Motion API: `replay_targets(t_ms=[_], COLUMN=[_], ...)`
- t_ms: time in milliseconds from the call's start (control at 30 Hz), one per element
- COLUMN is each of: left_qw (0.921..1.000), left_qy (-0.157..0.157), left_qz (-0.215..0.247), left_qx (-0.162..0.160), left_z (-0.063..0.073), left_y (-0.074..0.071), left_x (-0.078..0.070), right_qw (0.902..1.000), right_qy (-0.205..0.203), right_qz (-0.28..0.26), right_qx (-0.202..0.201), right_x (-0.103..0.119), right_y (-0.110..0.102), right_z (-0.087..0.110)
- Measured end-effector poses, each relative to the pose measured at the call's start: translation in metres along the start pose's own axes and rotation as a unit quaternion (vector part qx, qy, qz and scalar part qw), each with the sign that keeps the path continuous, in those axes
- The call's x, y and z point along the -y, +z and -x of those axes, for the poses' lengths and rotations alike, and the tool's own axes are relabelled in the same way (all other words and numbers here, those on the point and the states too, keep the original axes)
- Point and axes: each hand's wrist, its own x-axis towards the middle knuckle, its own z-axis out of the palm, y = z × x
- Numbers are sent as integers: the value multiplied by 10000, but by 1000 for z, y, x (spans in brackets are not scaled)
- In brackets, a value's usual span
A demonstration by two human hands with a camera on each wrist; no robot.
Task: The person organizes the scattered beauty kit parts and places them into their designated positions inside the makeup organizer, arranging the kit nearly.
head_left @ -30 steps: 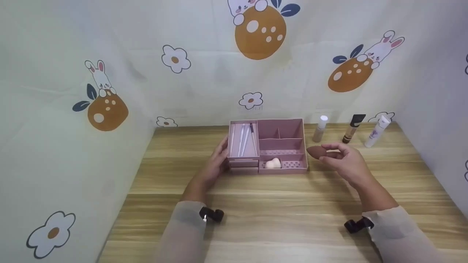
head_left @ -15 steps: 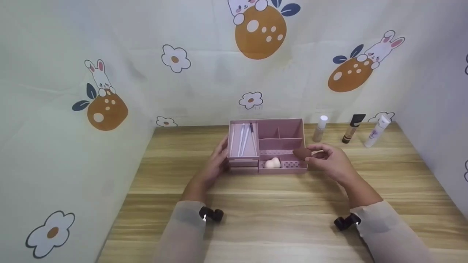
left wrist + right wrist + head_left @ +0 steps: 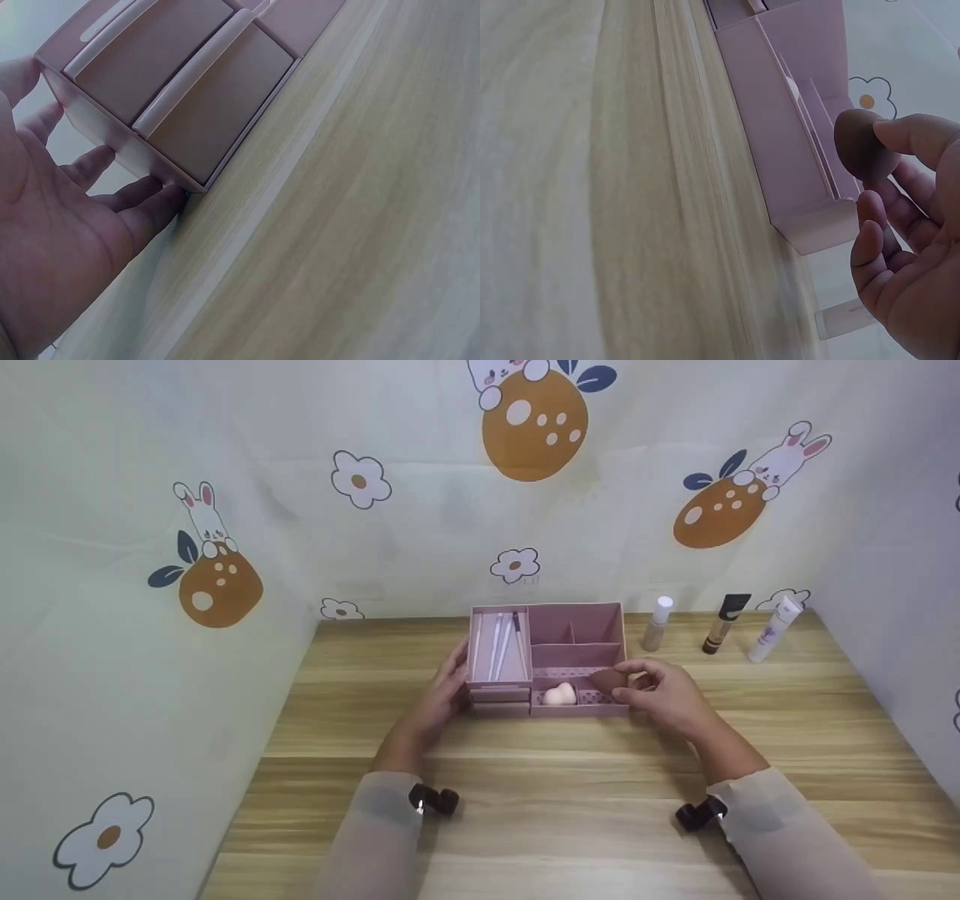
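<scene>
A brown makeup sponge (image 3: 607, 681) is pinched between thumb and fingers of my right hand (image 3: 661, 691), over the front right compartment of a pink makeup organizer (image 3: 577, 711). In the right wrist view the sponge (image 3: 861, 146) shows above the organizer's edge. A pale makeup sponge (image 3: 559, 694) lies in the front compartment just left of it. My left hand (image 3: 444, 690) rests its fingertips against the organizer's left side; the left wrist view shows the fingers (image 3: 94, 165) straight and spread along that wall, beside the two drawers (image 3: 217, 97).
Several slim brushes (image 3: 501, 649) lie in the organizer's top left tray. Right of it stand a small white-capped bottle (image 3: 656, 626), a black-capped tube (image 3: 724, 624) and a white tube (image 3: 775, 630). A patterned cloth (image 3: 420, 532) hangs behind the wooden table (image 3: 570, 810).
My right hand has moved left with the brown sponge, from beside the organizer to over its front right compartment. The left hand and the organizer have stayed in place.
</scene>
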Motion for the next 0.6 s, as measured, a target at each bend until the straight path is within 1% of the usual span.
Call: replay_targets(t_ms=[233,500,600], left_qw=[10000,10000,10000], left_qy=[29,62,20], left_qz=[-11,-24,18], left_qx=[18,18,-5], left_z=[1,-1,-1], left_y=[1,0,0], left_x=[-1,0,1], right_qw=[9997,9964,9943], right_qy=[-52,-153,-247], right_qz=[225,822,1025], right_qx=[60,121,150], right_x=[-3,-3,-4], right_y=[4,8,10], right_z=[-4,-6,-7])
